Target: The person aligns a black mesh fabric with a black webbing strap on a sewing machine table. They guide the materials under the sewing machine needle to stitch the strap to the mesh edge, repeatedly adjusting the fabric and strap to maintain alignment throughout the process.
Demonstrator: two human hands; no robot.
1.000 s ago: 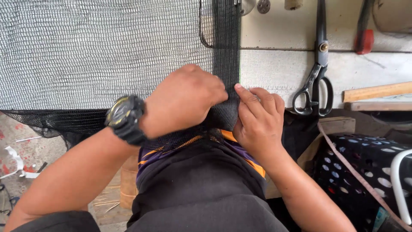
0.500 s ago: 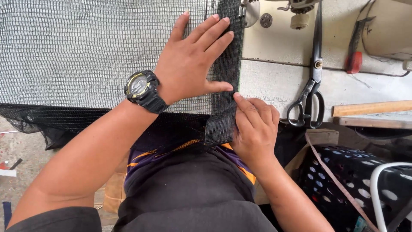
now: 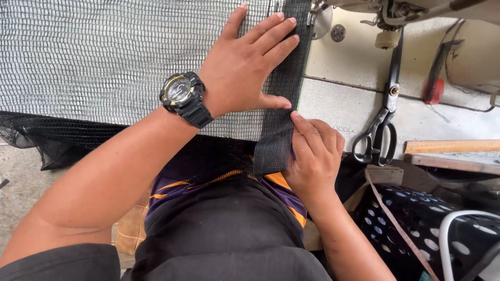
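At centre frame, the left hand [image 3: 245,70] lies spread flat on the mesh net [image 3: 104,57], while the right hand [image 3: 312,151] pinches the dark folded edge strip [image 3: 278,125]; aligning seems underway, feeding toward the sewing machine [image 3: 396,10] seems next.

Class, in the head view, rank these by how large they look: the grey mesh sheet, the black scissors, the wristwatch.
1. grey mesh sheet
2. black scissors
3. wristwatch, though it sits nearer the camera.

A pale, worn table [image 3: 333,112] fills the upper view in even daylight. Black scissors [image 3: 379,130] lie on it beside a wooden ruler [image 3: 450,146]. Grey concrete floor [image 3: 18,187] shows at left, a black spotted basket [image 3: 411,224] at lower right.
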